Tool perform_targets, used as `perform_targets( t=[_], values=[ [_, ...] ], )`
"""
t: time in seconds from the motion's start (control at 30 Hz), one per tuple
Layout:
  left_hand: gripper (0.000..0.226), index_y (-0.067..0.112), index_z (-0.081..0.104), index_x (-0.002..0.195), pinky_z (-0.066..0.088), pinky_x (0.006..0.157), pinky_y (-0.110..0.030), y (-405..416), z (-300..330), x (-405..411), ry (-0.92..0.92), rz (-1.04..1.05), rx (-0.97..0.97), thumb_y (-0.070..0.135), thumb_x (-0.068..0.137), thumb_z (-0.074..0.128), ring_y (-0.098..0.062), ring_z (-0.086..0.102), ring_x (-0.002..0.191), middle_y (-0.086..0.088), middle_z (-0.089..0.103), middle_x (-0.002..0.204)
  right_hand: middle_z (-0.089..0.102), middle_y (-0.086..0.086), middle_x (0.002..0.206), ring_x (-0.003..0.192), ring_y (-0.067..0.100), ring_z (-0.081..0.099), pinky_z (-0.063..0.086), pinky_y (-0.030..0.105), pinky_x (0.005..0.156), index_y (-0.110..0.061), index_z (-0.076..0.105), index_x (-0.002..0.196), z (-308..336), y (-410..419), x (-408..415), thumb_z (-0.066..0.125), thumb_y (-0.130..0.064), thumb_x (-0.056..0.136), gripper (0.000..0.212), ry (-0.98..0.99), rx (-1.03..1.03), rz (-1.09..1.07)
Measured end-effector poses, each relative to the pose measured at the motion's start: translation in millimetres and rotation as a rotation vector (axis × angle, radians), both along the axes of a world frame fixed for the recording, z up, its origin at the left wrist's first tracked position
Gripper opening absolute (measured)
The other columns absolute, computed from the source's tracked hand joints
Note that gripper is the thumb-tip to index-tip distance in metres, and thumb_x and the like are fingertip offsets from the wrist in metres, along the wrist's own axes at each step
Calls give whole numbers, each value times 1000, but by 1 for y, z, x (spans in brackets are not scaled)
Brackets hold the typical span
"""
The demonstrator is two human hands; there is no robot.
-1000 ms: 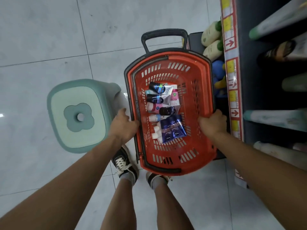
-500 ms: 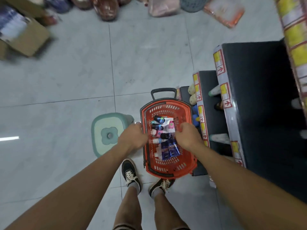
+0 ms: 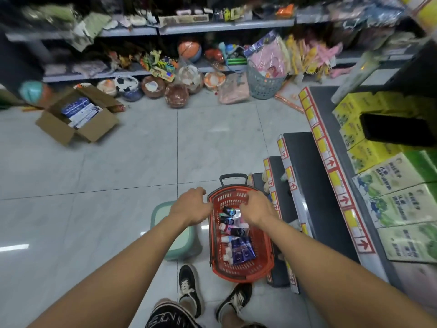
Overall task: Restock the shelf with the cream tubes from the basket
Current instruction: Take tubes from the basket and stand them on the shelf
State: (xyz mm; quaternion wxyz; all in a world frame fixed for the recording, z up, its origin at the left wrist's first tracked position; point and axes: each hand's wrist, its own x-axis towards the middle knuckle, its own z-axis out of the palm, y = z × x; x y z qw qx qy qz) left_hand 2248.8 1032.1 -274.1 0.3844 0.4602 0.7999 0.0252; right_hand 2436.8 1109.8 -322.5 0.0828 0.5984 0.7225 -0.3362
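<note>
Your left hand [image 3: 192,204] hangs loosely curled, holding nothing, just left of the basket [image 3: 260,268]. Your right hand [image 3: 256,207] hovers over its far end, grip unreadable. Tubes [image 3: 237,242] lie inside; shelf [image 3: 305,209] stands right.

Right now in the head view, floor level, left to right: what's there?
Cardboard box → green stool → red basket holding the cream tubes → shelf stepped up at the right.
</note>
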Motion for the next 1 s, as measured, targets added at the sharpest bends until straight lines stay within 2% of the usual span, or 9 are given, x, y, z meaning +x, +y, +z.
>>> perform_targets(
  t=[0.07,0.3,0.43,0.6,0.77,1.0],
  values=[
    [64,16,44,154,48,110,-43,-7,12,0,32,-28,15,42,98,58,-28,55,136,-9,53,155,69,3,103,88,25,68,61,41,80,-14,68,102,16,-9,0,58,-28,88,22,-18,6,4],
    [62,19,47,153,48,110,-44,-16,48,-16,78,-161,100,43,96,57,-26,56,135,-6,54,154,66,8,109,92,29,67,61,47,79,-12,65,106,65,-28,-5,53,-34,84,34,-79,60,-31],
    [60,19,48,152,48,109,-42,-20,70,-50,113,-289,167,41,96,56,-26,55,135,-7,55,152,64,11,123,109,32,63,56,42,91,-11,64,119,97,-46,-21,52,-31,88,38,-135,130,-88],
    [59,20,50,150,49,107,-41,-32,93,-108,133,-400,266,40,95,56,-25,56,133,-5,56,149,52,12,136,120,34,57,53,47,98,-13,58,128,127,-78,-57,49,-29,90,42,-189,168,-143],
    [58,20,51,149,50,106,-41,-42,110,-158,131,-481,323,39,95,56,-25,56,132,-4,57,147,51,12,135,119,35,56,52,49,97,-12,55,130,149,-110,-98,44,-29,89,46,-221,195,-171],
    [57,18,52,149,51,103,-41,-49,120,-180,123,-603,348,38,95,56,-27,57,132,-4,58,147,54,9,130,116,30,56,53,46,94,-13,55,128,158,-139,-122,51,-35,92,43,-223,226,-253]
  ],
)
